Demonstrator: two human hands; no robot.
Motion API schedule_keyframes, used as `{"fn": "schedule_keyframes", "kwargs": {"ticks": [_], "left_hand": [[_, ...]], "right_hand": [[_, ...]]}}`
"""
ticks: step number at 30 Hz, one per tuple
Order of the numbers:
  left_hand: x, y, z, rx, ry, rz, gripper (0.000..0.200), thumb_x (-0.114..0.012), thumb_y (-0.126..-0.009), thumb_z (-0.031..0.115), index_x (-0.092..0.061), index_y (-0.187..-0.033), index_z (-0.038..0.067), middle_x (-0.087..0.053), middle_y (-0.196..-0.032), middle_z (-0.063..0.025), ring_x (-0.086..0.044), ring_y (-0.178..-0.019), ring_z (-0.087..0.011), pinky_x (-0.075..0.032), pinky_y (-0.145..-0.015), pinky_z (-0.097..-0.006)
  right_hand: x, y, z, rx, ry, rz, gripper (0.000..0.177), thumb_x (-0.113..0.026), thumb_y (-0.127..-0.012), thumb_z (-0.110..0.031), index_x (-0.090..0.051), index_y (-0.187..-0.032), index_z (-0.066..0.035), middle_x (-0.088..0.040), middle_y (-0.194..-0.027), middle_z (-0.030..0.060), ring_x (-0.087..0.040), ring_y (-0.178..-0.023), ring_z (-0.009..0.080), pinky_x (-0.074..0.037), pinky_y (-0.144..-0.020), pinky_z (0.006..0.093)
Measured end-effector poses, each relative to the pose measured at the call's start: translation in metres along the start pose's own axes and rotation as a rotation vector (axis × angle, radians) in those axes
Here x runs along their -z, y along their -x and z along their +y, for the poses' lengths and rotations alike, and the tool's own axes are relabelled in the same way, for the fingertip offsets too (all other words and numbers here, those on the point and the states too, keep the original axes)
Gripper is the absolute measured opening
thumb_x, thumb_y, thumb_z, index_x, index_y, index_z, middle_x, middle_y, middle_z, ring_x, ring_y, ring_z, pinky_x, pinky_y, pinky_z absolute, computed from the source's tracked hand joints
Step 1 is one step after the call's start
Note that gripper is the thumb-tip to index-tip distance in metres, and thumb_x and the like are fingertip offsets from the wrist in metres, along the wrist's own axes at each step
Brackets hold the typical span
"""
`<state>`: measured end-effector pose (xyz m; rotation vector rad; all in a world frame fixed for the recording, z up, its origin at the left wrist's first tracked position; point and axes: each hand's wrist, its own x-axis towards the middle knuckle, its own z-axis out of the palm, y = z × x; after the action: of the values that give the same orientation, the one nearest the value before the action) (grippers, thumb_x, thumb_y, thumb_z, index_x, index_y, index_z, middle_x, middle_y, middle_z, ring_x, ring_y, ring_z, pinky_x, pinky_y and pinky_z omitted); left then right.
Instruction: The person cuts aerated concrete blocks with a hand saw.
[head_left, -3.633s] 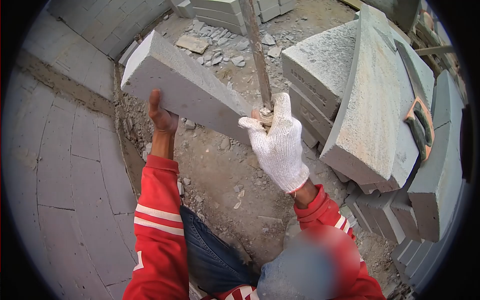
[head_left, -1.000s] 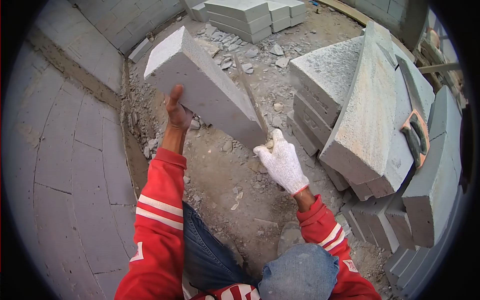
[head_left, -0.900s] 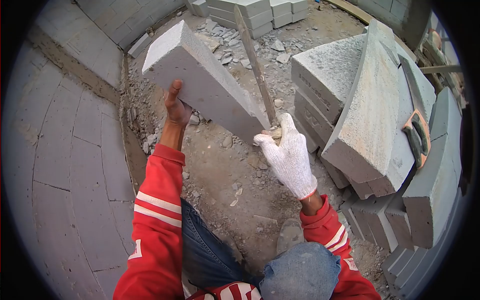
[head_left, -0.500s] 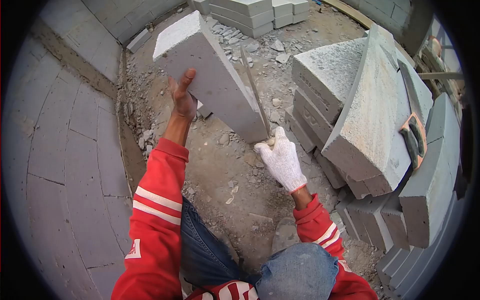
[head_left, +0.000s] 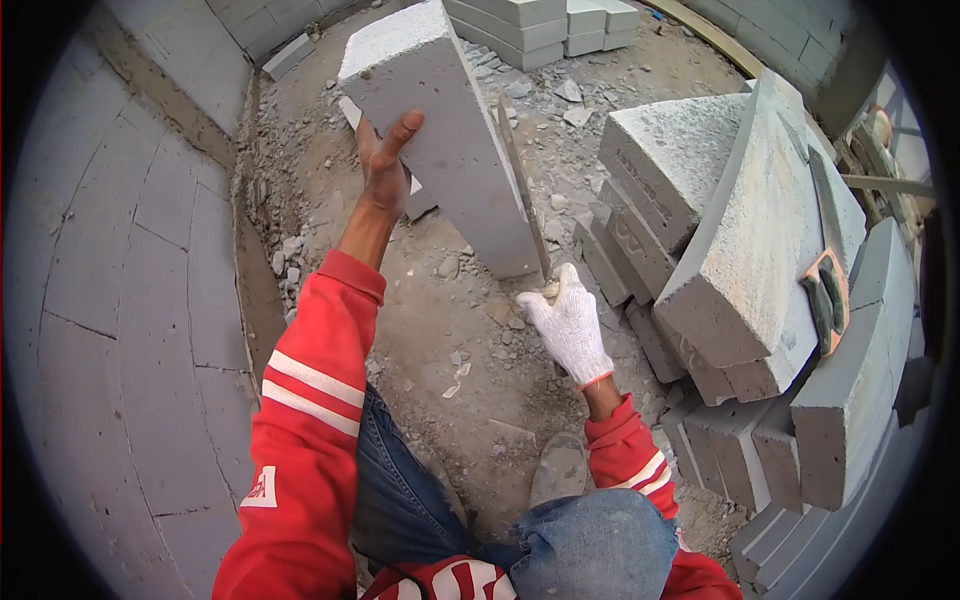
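A grey aerated concrete block (head_left: 455, 140) stands tilted in front of me, with its lower end close to the ground. My bare left hand (head_left: 386, 178) grips its left side, thumb across the near face and the other fingers partly hidden. In a white knit glove, my right hand (head_left: 570, 325) is closed around the handle of a long, thin-bladed tool (head_left: 526, 190). The blade points up and away, running along the block's right edge. Most of the handle is hidden in the glove.
To the right, a stack of cut blocks (head_left: 740, 240) carries a handsaw (head_left: 828, 290) with a black and orange handle. More blocks (head_left: 520, 35) are piled at the back. Rubble (head_left: 570, 90) litters the dirt floor, and a block wall (head_left: 130, 330) rises at left.
The block and both hands appear slightly further right in view, and the block's top sits higher. The blade stays against its right edge; both grips are unchanged.
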<state>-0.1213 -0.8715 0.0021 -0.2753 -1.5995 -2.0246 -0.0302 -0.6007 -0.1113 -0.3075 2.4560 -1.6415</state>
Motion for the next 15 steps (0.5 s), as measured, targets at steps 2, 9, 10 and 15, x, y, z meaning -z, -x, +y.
{"fn": "schedule_keyframes", "kwargs": {"ticks": [2,9,10,15], "left_hand": [[0.002,0.008,-0.002,0.034,0.001,0.016,0.09,-0.088,-0.079,0.04,-0.043,-0.148,0.004,-0.058,-0.133,-0.0123,-0.058,-0.124,-0.0279,-0.049,-0.107,-0.0443],[0.002,0.01,-0.001,0.045,0.048,-0.023,0.086,-0.088,-0.08,0.039,-0.046,-0.146,0.002,-0.06,-0.13,-0.0115,-0.06,-0.121,-0.0273,-0.049,-0.106,-0.0433],[0.003,0.011,-0.002,0.039,0.009,-0.029,0.084,-0.084,-0.083,0.043,-0.045,-0.147,0.003,-0.059,-0.131,-0.0114,-0.059,-0.122,-0.0277,-0.05,-0.105,-0.0453],[0.022,-0.003,-0.015,0.049,0.027,-0.018,0.079,-0.079,-0.088,0.048,-0.047,-0.146,0.005,-0.059,-0.132,-0.01,-0.058,-0.125,-0.0277,-0.049,-0.106,-0.0468]], "right_hand": [[0.014,0.007,-0.032,0.099,0.013,0.064,0.04,-0.078,-0.092,-0.024,-0.053,-0.108,0.003,-0.071,-0.078,0.0238,-0.074,-0.075,0.0396,-0.056,-0.067,0.0434],[0.022,0.0,-0.076,0.369,-0.128,0.422,0.034,-0.079,-0.093,-0.013,-0.053,-0.107,0.001,-0.066,-0.067,0.0113,-0.066,-0.063,0.0169,-0.052,-0.057,0.0337],[0.011,-0.005,-0.057,0.374,-0.127,0.463,0.035,-0.08,-0.093,-0.013,-0.052,-0.108,0.001,-0.066,-0.068,0.013,-0.07,-0.063,0.0202,-0.053,-0.057,0.0342],[-0.003,-0.008,0.001,0.062,0.09,0.054,0.041,-0.081,-0.088,-0.017,-0.052,-0.11,0.002,-0.068,-0.077,0.0234,-0.073,-0.08,0.044,-0.056,-0.068,0.0472]]}}
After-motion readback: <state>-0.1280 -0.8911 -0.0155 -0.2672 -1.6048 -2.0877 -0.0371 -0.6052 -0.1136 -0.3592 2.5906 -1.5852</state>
